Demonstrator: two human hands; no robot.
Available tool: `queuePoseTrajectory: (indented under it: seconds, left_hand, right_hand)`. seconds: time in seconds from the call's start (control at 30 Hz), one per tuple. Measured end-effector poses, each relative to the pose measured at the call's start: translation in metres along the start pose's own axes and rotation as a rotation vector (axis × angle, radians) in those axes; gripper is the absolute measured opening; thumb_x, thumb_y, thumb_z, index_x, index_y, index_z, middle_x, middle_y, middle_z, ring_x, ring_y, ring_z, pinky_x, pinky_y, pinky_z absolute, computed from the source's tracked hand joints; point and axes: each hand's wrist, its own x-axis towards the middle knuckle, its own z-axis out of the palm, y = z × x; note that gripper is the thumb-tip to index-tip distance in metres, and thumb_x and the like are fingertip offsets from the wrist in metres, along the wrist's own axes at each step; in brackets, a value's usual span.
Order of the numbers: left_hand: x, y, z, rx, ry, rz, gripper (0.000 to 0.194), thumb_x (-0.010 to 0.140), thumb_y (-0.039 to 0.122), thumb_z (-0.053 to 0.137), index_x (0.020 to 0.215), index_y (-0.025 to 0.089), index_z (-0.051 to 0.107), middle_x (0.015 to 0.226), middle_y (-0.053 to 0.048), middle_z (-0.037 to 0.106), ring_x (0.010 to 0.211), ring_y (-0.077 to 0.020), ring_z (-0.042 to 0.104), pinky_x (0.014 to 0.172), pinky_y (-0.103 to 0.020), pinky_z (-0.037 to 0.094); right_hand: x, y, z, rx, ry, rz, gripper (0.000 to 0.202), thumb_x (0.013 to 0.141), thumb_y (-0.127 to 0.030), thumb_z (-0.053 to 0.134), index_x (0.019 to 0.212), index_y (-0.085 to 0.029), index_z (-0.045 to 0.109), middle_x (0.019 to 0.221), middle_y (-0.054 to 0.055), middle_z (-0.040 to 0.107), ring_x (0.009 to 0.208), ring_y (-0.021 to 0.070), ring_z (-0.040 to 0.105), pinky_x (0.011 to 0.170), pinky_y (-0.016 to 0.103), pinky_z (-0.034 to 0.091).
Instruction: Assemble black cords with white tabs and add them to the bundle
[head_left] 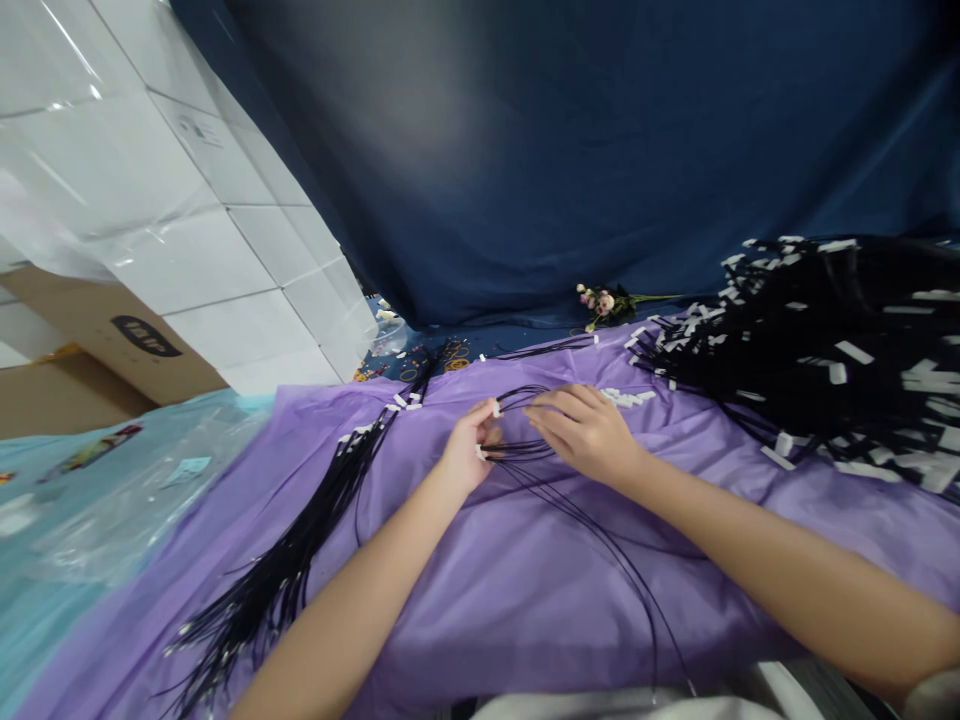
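Observation:
Thin black cables (592,522) with white ends are looped between my two hands above a purple cloth. My left hand (471,445) is closed on the cables near their white ends, its thumb upward. Curled over the far side of the loop is my right hand (589,430), its fingertips on the black strands. Two loose tails hang from the loop toward the front edge. Small white connectors (626,398) lie just behind my right hand. To the left rests a long bundle of black cables (322,520) with white ends.
A large heap of black cables with white tags (840,350) covers the right side of the purple cloth (480,590). Flowers (600,303) lie by the dark blue curtain (570,150). White boxes (202,200) are stacked at left, beside a brown carton (112,335) and plastic bags (142,500).

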Motion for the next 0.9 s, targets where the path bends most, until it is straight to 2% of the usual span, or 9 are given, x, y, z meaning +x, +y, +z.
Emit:
queuePoseTrajectory:
  seconds: [0.13,0.23,0.3,0.43,0.57,0.67,0.77,0.9]
  left_hand:
    - [0.003,0.01,-0.004,-0.098,0.12,0.029,0.02,0.072,0.027,0.065,0.072,0.015,0.049,0.053,0.006,0.047,0.03,-0.0016,0.025,0.031,-0.017,0.016]
    - [0.004,0.014,-0.006,-0.154,0.182,0.08,0.017,0.075,0.024,0.062,0.071,0.015,0.049,0.055,0.005,0.049,0.03,-0.001,0.025,0.031,-0.016,0.017]
    - [0.004,0.016,-0.006,-0.164,0.205,0.087,0.016,0.075,0.024,0.062,0.071,0.015,0.049,0.055,0.006,0.048,0.03,-0.001,0.025,0.031,-0.016,0.018]
    - [0.004,0.016,-0.006,-0.163,0.192,0.086,0.017,0.075,0.024,0.062,0.071,0.015,0.049,0.056,0.006,0.048,0.031,-0.0009,0.024,0.032,-0.017,0.018]
    - [0.003,0.015,-0.005,-0.151,0.186,0.097,0.017,0.075,0.025,0.063,0.072,0.015,0.048,0.058,0.006,0.048,0.031,-0.0006,0.024,0.032,-0.017,0.017]
    - [0.003,0.015,-0.006,-0.146,0.181,0.088,0.016,0.075,0.026,0.062,0.073,0.016,0.049,0.057,0.006,0.047,0.031,-0.001,0.023,0.031,-0.017,0.017]
    - [0.004,0.014,-0.006,-0.148,0.165,0.087,0.016,0.078,0.026,0.059,0.073,0.015,0.049,0.056,0.006,0.047,0.031,-0.0011,0.022,0.031,-0.017,0.016]
    - [0.004,0.013,-0.005,-0.138,0.175,0.105,0.015,0.077,0.026,0.06,0.073,0.016,0.049,0.057,0.006,0.048,0.031,-0.0008,0.022,0.032,-0.017,0.016]
  right_hand:
    - [0.0,-0.003,-0.006,0.065,-0.033,-0.082,0.017,0.089,-0.017,0.049,0.093,-0.019,0.066,0.09,0.005,0.066,0.08,0.0139,0.056,0.072,0.027,0.04]
    - [-0.004,-0.006,-0.002,0.153,-0.165,-0.19,0.02,0.092,-0.021,0.045,0.091,-0.018,0.065,0.078,0.003,0.065,0.067,0.0102,0.056,0.064,0.023,0.038]
    - [-0.006,-0.008,0.001,0.189,-0.26,-0.21,0.021,0.093,-0.023,0.044,0.095,-0.019,0.065,0.074,0.001,0.064,0.064,0.009,0.055,0.062,0.022,0.038]
    - [-0.008,-0.01,0.004,0.266,-0.376,-0.202,0.023,0.092,-0.019,0.045,0.107,-0.021,0.062,0.086,0.002,0.066,0.073,0.0084,0.06,0.061,0.019,0.038]
    - [-0.007,-0.01,0.002,0.376,-0.398,-0.088,0.024,0.092,-0.023,0.046,0.11,-0.023,0.062,0.098,0.002,0.067,0.082,0.0087,0.062,0.067,0.018,0.042]
    - [-0.007,-0.01,0.003,0.471,-0.411,-0.013,0.021,0.088,-0.029,0.054,0.105,-0.022,0.064,0.091,0.001,0.068,0.077,0.0096,0.062,0.068,0.019,0.043]
    - [-0.006,-0.012,0.006,0.627,-0.425,0.075,0.016,0.085,-0.026,0.057,0.096,-0.02,0.067,0.082,0.0,0.068,0.068,0.0088,0.06,0.065,0.019,0.042]
    - [-0.004,-0.014,0.007,0.881,-0.39,0.333,0.016,0.084,-0.027,0.056,0.088,-0.016,0.068,0.073,0.0,0.066,0.056,0.0075,0.053,0.055,0.018,0.039]
